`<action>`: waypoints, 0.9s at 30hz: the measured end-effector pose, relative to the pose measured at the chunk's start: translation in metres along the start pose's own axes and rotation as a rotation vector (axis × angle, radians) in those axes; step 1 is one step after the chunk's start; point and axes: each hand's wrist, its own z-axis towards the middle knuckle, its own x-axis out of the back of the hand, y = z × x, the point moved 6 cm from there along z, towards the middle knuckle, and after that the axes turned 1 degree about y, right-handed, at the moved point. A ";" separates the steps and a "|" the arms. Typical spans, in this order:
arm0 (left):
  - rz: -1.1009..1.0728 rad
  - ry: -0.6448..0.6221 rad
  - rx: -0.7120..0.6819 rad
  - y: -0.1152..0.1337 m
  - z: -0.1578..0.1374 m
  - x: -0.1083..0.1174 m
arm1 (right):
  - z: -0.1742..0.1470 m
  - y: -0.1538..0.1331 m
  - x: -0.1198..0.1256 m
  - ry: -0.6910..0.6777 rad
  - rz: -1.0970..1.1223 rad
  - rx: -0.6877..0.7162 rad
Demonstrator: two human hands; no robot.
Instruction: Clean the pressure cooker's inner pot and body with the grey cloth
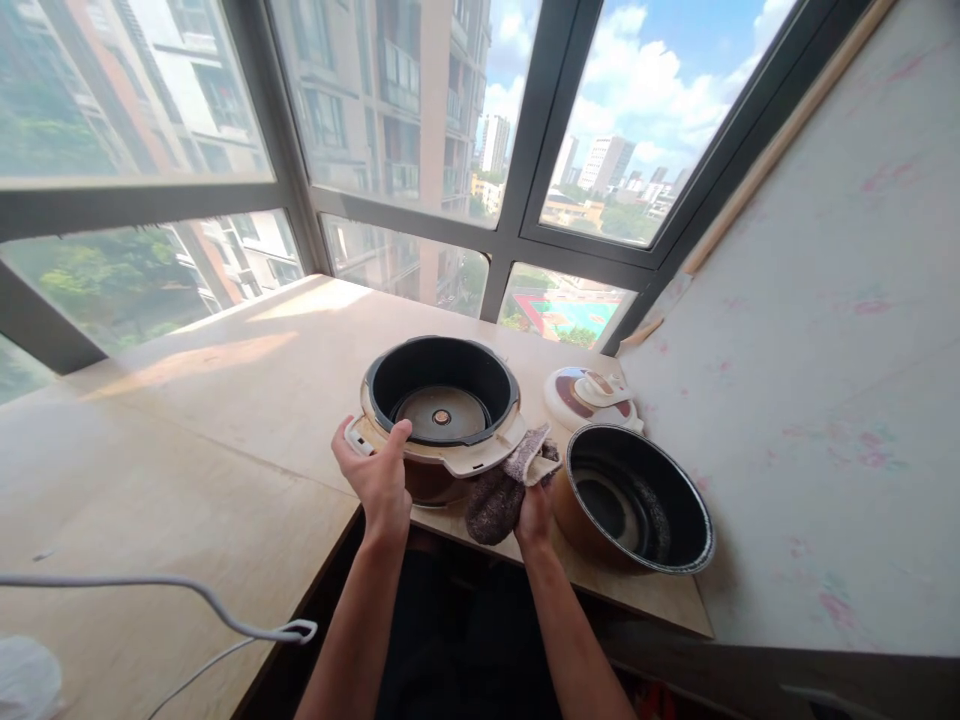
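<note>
In the head view a pressure cooker body (439, 470), cream and brown with a dark inside and a round heating plate, stands near the counter's front edge. My left hand (379, 475) grips its left side at the white handle, thumb over the rim. At its right front, my right hand (535, 512) is closed round a brown-grey cloth (499, 500), which lies against the cooker's outer wall. Most of the right fingers are hidden behind the cloth. Right of that hand sits the inner pot (637, 500), tilted, dark inside and brown outside.
Behind the inner pot lies the cooker's cream and brown lid (589, 395). A grey-white cable (202, 595) crosses the wooden counter (187, 440) at the left, near a white object (28, 675) cut off by the frame. Windows stand behind; a patterned wall (825, 380) rises at the right.
</note>
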 end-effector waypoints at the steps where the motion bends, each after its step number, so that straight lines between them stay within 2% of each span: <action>1: 0.015 -0.009 0.001 0.001 0.002 0.002 | 0.000 0.001 0.001 0.004 -0.005 0.003; 4: 0.031 -0.028 0.039 0.005 0.008 0.007 | -0.001 0.003 0.002 0.032 -0.044 0.033; 8: 0.015 -0.079 0.099 0.008 0.019 0.010 | -0.001 -0.002 0.005 0.158 -0.103 0.119; 11: 0.024 -0.130 0.134 0.007 0.030 0.011 | 0.000 -0.009 0.002 0.197 -0.142 0.180; 16: 0.087 -0.214 0.150 0.010 0.052 0.010 | 0.011 -0.021 -0.004 0.188 -0.161 0.221; 22: 0.114 -0.383 0.213 0.016 0.079 0.006 | 0.024 -0.035 -0.009 0.166 -0.075 0.198; 27: 0.096 -0.548 0.213 0.017 0.100 0.000 | 0.026 -0.041 -0.012 0.121 -0.024 0.184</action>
